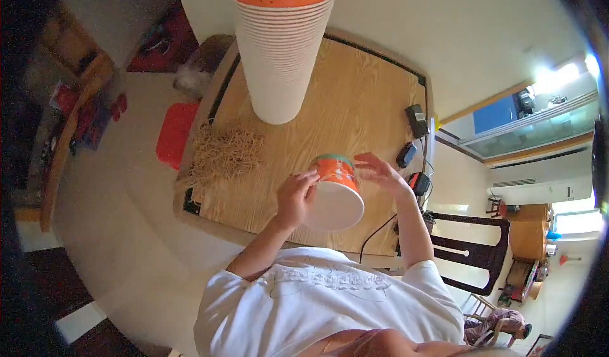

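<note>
An orange printed paper tub (339,170) with a green band is tilted above the table, its wide white end (334,206) toward me. My left hand (295,198) grips it at the left side, fingers on the wall. A thin pale strand seems to cross the orange wall near those fingertips. Just right of the tub is my right hand (384,174), fingers stretched and apart, with nothing visible in them. Beyond stands a tall stack of nested white tubs (276,65), topped by an orange one. Left of my hands lies a heap of thin tan loops or strands (228,154).
The wood-grain table (349,90) has a black adapter (417,121) and other small black devices with cables along its right edge. A dark chair (469,252) stands to the right, a red stool (176,135) to the left. Another person (498,325) sits far off at lower right.
</note>
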`<state>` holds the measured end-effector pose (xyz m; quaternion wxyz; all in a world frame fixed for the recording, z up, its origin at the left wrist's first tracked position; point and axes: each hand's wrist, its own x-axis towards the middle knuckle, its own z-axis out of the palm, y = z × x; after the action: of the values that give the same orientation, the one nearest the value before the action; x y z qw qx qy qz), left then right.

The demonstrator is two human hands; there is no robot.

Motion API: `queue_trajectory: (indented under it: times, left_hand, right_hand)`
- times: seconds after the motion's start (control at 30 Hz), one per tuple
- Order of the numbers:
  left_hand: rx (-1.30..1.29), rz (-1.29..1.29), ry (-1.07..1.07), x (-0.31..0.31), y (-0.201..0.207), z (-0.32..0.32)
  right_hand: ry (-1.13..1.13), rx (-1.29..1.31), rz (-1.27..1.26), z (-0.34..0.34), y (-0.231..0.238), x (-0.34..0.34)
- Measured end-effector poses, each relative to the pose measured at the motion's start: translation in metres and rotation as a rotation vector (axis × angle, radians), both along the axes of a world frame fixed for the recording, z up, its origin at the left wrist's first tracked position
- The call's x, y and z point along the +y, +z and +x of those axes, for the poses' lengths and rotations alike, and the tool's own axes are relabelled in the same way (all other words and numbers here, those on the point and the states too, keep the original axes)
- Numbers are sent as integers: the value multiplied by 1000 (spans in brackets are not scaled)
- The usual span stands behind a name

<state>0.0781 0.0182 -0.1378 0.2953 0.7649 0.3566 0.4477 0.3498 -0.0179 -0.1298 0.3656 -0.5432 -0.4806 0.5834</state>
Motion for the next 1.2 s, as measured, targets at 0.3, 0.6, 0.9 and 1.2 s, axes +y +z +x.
queue_trajectory:
  times: [0.3,0.6,0.9,1.2]
  left_hand:
    - [-106,136,-57,39,-1,50]
    - [81,220,-182,91,-40,134]
    - [23,-28,-382,124,-115,182]
    - [207,-159,-113,135,-145,171]
  right_hand:
    - [-34,379,-434,34,-32,11]
    - [-350,200,139,98,-8,88]
    - [-472,7,394,136,-99,120]
    - [-677,-445,470,152,-90,108]
